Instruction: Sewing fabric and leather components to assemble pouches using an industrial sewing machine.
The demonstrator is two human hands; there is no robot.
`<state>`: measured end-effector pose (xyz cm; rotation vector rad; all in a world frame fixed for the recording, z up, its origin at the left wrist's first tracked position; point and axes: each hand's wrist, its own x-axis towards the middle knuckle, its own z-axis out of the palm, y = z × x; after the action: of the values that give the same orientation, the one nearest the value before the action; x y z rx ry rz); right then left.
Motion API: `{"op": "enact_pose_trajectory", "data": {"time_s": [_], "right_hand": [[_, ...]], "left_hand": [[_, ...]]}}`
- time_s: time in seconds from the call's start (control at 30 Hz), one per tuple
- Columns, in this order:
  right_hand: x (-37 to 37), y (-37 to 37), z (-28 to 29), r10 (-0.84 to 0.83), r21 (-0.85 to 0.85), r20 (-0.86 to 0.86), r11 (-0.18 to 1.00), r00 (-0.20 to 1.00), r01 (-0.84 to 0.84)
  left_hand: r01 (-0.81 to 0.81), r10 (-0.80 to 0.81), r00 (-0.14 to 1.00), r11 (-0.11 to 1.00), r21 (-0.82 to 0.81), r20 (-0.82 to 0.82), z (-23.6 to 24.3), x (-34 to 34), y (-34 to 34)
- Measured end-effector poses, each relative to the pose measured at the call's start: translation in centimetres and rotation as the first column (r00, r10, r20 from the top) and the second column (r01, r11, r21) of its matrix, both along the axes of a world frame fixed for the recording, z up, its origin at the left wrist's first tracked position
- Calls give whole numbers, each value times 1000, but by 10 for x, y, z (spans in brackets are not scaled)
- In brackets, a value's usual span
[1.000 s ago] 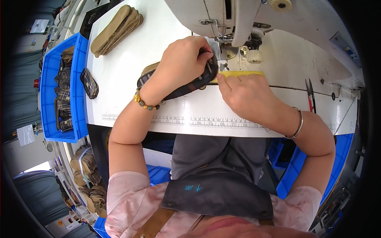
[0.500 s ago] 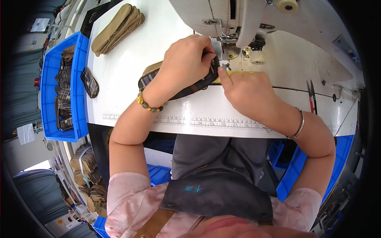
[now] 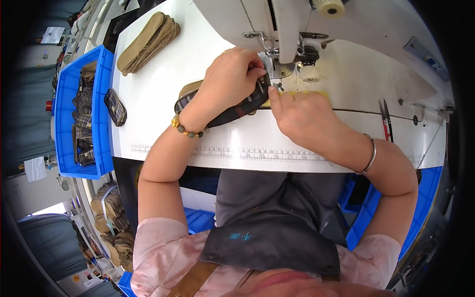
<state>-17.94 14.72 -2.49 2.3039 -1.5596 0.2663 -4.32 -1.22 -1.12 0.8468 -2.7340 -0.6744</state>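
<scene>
My left hand, a beaded bracelet at its wrist, is closed on a dark plaid slipper-like piece with a black edge and tan layer, pinching near its right end. My right hand is mostly curled, index finger extended to touch that end; its thumb and anything held are hidden. Both hands are just in front of the white sewing machine's needle plate. A yellow strip lies partly under my right hand. Scissors lie to the right of it.
Tan sole shapes are stacked at the back left of the white table. A small plaid piece lies near the blue bin of plaid pieces. More tan stacks stand lower left; another blue bin is below the table's right end.
My right index finger has moved up along the edge of the plaid piece toward the pinched end. My left hand keeps its pinch. The view has shifted slightly.
</scene>
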Motion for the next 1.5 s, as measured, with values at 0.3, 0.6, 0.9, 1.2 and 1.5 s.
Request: {"op": "enact_pose_trajectory", "data": {"time_s": [0.3,0.6,0.9,1.2,1.5], "right_hand": [[-13,-15,-3,-84,-93,59,992,995,89],[-15,-19,0,-102,-52,114,993,988,108],[-16,-19,0,-78,-19,150,997,986,81],[-18,-18,1,-88,-4,186,996,979,90],[-17,-18,1,-83,-4,181,996,980,85]], "left_hand": [[31,-34,998,999,-42,-62,-2,-25,-20],[79,-109,982,979,-188,-152,-11,-28,-31],[71,-88,988,989,-126,-131,-16,-30,-38],[2,-62,989,915,-403,-135,-4,-11,-22],[192,-258,960,891,-412,-111,13,21,-3]]}}
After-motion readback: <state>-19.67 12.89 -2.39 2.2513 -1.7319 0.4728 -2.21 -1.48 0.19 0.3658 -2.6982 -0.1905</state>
